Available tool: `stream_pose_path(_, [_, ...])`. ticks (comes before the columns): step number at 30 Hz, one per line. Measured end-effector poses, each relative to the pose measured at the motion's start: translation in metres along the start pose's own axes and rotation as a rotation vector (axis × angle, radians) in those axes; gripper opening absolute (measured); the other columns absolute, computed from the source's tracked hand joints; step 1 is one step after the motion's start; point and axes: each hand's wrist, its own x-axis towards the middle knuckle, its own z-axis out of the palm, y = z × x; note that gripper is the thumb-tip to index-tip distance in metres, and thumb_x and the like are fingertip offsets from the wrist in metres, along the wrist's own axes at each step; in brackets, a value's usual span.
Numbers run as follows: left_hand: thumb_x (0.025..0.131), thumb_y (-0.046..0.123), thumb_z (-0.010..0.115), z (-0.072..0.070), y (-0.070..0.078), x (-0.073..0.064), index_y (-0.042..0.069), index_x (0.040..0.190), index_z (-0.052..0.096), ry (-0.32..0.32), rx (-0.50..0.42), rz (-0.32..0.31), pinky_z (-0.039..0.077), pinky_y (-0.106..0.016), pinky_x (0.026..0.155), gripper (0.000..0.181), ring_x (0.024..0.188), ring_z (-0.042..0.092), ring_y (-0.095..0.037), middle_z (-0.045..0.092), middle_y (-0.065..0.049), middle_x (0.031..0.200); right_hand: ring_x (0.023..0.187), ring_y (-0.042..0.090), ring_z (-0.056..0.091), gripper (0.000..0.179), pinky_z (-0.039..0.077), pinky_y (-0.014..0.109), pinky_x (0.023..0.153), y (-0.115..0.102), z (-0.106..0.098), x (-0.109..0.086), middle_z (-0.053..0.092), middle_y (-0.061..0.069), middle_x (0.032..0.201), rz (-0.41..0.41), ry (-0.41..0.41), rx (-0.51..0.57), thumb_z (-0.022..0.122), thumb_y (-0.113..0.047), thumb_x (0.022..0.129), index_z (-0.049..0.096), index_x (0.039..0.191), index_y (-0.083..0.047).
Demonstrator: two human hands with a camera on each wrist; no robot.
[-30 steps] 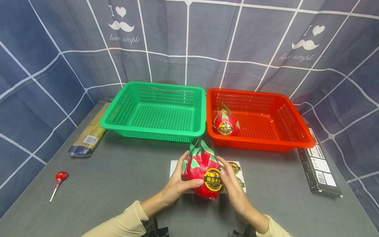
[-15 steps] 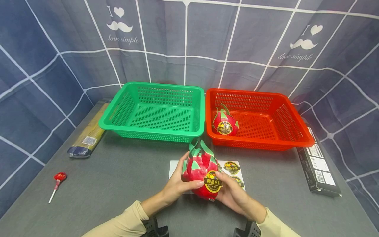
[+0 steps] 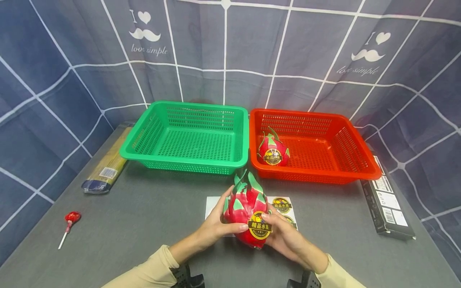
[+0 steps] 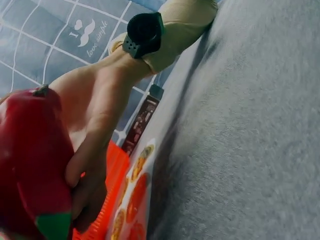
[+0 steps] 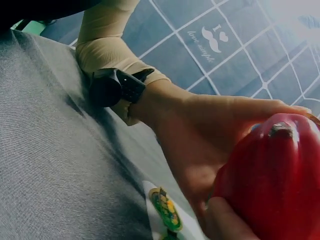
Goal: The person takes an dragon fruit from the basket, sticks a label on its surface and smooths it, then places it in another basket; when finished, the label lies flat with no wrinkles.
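In the head view, a red dragon fruit (image 3: 240, 212) with green leaf tips is held between both hands, over a white sticker sheet (image 3: 211, 205). A round black-and-gold sticker (image 3: 260, 226) is on its front. My left hand (image 3: 215, 225) grips the fruit's left side, its thumb beside the sticker. On the lower right, my right hand (image 3: 287, 239) holds the fruit, with the thumb on the sticker's upper edge. The fruit's red underside (image 5: 280, 175) and stem end show in the right wrist view. Most of the sheet is hidden behind fruit and hands.
A green basket (image 3: 187, 163) stands at the back, beside a red basket (image 3: 317, 175) with another stickered dragon fruit (image 3: 275, 146) inside. To the left lie a pack of dry noodles (image 3: 109, 164) and a lollipop (image 3: 73, 217). A black box (image 3: 390, 208) lies on the right.
My right hand has shifted from the fruit's upper right side to its lower right, and its thumb has come onto the sticker. The left hand has kept its grip.
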Motion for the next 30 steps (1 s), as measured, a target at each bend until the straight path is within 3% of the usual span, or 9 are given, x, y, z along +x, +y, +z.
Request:
stream_pose_path(3, [0.073,0.026,0.072,-0.001,0.001,0.000,0.027,0.143,0.014,-0.055,0.064,0.014,0.048,-0.030,0.087,0.091,0.113,0.047,-0.021,0.044,-0.008,0.130,0.109,0.013,0.048,0.067,0.041,0.038,0.094,-0.002,-0.004,-0.005,0.044,-0.002,0.121,0.011,-0.009,-0.043,0.038,-0.019,0.091,-0.003,0.144,-0.015])
stream_pose_path(5, [0.071,0.029,0.075,-0.002,0.001,0.000,0.027,0.143,0.015,-0.084,0.158,0.026,0.048,-0.029,0.086,0.094,0.113,0.049,-0.020,0.047,-0.005,0.129,0.110,0.014,0.047,0.071,0.040,0.040,0.094,-0.005,-0.008,-0.009,0.043,-0.002,0.123,0.030,-0.013,-0.104,0.040,-0.019,0.089,-0.005,0.143,-0.016])
stream_pose_path(9, [0.064,0.039,0.080,-0.005,0.003,-0.001,0.027,0.141,0.023,-0.106,0.474,0.105,0.047,-0.029,0.090,0.097,0.110,0.052,-0.012,0.053,0.003,0.124,0.112,0.018,0.046,0.071,0.041,0.042,0.093,-0.008,-0.017,-0.018,0.038,0.007,0.127,0.057,-0.013,-0.232,0.047,-0.017,0.086,0.001,0.140,-0.016])
stream_pose_path(12, [0.062,0.045,0.079,-0.009,0.003,0.000,0.023,0.136,0.037,-0.111,0.659,0.201,0.047,-0.032,0.091,0.088,0.106,0.055,-0.009,0.057,0.007,0.118,0.110,0.020,0.049,0.070,0.045,0.041,0.091,-0.010,-0.024,-0.028,0.038,0.013,0.127,0.098,0.010,-0.295,0.051,-0.017,0.085,0.005,0.138,-0.015])
stream_pose_path(16, [0.071,0.039,0.075,-0.017,0.004,0.003,0.015,0.120,0.055,-0.114,0.706,0.270,0.051,-0.029,0.080,0.058,0.097,0.060,-0.015,0.064,0.000,0.109,0.110,0.021,0.051,0.073,0.046,0.037,0.090,-0.015,-0.035,-0.045,0.041,0.013,0.127,0.140,-0.014,-0.311,0.052,-0.018,0.086,0.002,0.139,-0.014])
stream_pose_path(19, [0.078,0.029,0.070,-0.023,0.003,0.007,0.009,0.115,0.058,-0.084,0.693,0.298,0.053,-0.027,0.072,0.044,0.095,0.061,-0.020,0.065,-0.007,0.106,0.113,0.021,0.051,0.073,0.046,0.034,0.090,-0.021,-0.044,-0.059,0.040,0.011,0.129,0.122,-0.065,-0.334,0.052,-0.014,0.086,0.001,0.138,-0.014])
stream_pose_path(25, [0.082,0.024,0.065,-0.031,-0.002,0.019,0.007,0.125,0.049,0.026,0.769,0.397,0.049,-0.035,0.086,0.049,0.100,0.060,-0.022,0.063,-0.011,0.111,0.115,0.019,0.050,0.071,0.047,0.035,0.089,-0.036,-0.064,-0.084,0.039,0.005,0.132,0.059,-0.092,-0.398,0.050,-0.008,0.085,0.008,0.140,-0.025])
stream_pose_path(30, [0.085,0.030,0.062,-0.025,0.003,0.039,0.020,0.139,0.033,0.061,0.813,0.394,0.043,-0.037,0.097,0.062,0.117,0.052,-0.018,0.053,-0.008,0.129,0.116,0.016,0.050,0.071,0.048,0.033,0.089,-0.056,-0.075,-0.094,0.038,-0.003,0.135,-0.033,-0.061,-0.399,0.045,-0.005,0.088,0.005,0.142,-0.025])
